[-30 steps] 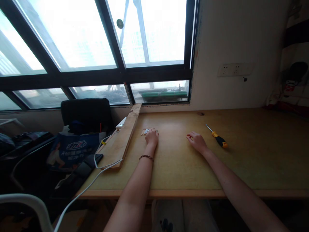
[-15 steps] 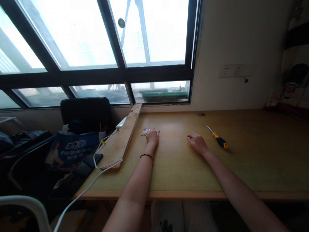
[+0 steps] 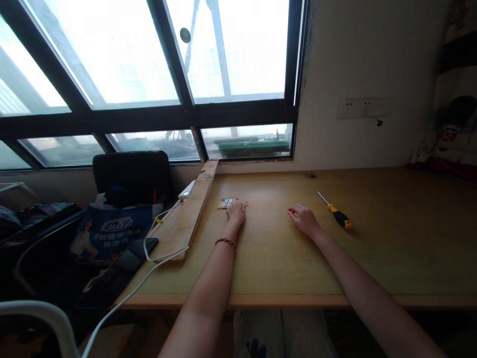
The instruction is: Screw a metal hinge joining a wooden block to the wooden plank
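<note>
My left hand [image 3: 236, 213] is closed at the right end of a small wooden piece [image 3: 220, 204]. On that piece sits a pale metal plate [image 3: 228, 203] with dark holes, partly covered by my fingers. A thin brownish bit [image 3: 245, 204] sticks out past my knuckles; whether it is a screw or part of the wood I cannot tell. Some way to the right, my right hand [image 3: 303, 220] rests low over the table with fingertips pinched together. What they hold, if anything, is too small to make out. Beyond it lies a yellow and black screwdriver [image 3: 339, 216], its shaft pointing away.
A long wooden board [image 3: 186, 219] lies along the table's left edge, with a white cable [image 3: 147, 248] looping over it. A chair [image 3: 130, 171] with a blue bag [image 3: 112, 228] stands to the left. The window [image 3: 238, 49] and a wall socket [image 3: 359, 108] are behind the tabletop [image 3: 276, 268].
The fingers of my left hand have shifted slightly, and more of the metal plate shows. My right hand has barely moved. The screwdriver lies as before.
</note>
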`<state>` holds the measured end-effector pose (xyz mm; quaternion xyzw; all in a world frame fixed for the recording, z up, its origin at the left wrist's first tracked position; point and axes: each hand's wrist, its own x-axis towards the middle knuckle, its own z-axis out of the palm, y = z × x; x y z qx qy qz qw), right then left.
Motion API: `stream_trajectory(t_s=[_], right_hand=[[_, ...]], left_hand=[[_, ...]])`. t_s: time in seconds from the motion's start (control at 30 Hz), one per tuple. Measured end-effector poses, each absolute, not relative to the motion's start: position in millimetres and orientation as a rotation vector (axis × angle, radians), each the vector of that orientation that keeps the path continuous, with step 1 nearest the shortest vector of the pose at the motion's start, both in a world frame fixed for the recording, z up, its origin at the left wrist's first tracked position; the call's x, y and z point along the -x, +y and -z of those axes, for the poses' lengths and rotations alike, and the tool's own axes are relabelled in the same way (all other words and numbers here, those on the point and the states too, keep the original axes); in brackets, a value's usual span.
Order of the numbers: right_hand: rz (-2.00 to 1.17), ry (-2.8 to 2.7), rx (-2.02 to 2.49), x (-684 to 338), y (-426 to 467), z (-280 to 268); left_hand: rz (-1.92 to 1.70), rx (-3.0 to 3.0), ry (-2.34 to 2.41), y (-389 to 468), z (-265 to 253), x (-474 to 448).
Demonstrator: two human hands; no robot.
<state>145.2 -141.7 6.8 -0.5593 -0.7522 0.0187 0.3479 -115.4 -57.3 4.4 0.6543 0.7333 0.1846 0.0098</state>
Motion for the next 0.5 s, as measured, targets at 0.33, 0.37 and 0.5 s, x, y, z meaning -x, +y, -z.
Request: stream_trajectory(t_s=[0.33,0.37,0.5], right_hand=[[-0.352,-1.708,1.367,-139.2,-140.4,-6.7],[-0.373,-1.698,1.365,-138.5,-140.3,-6.3],[-0.384,-1.699,1.371,-137.1,-141.1,-6.0]], left_hand=[[-0.905,-2.042,1.915,-88.2,-29.8,75.8],[-0.945,-2.031,1.899,-90.6,-30.7,73.4],[-1.142,-1.954,2.042,-90.4,-28.2,81.9]])
